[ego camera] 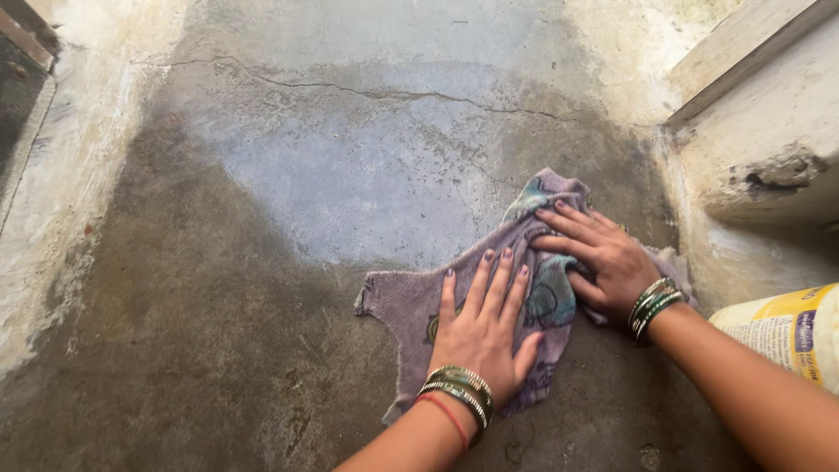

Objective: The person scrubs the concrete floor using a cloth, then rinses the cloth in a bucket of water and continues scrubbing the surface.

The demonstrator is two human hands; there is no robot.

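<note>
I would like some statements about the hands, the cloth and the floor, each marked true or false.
1. Both hands lie flat on the cloth. True: the left hand and the right hand press on it with fingers spread.
2. The cloth is plain white. False: it is purplish with bluish-green patches.
3. The floor is concrete with a crack across it. True.
4. Only the left wrist wears bangles. False: both wrists wear green bangles.
5. A yellow and white container shows at the right edge. True.
6. The cloth hangs in the air. False: it lies on the floor.
</note>
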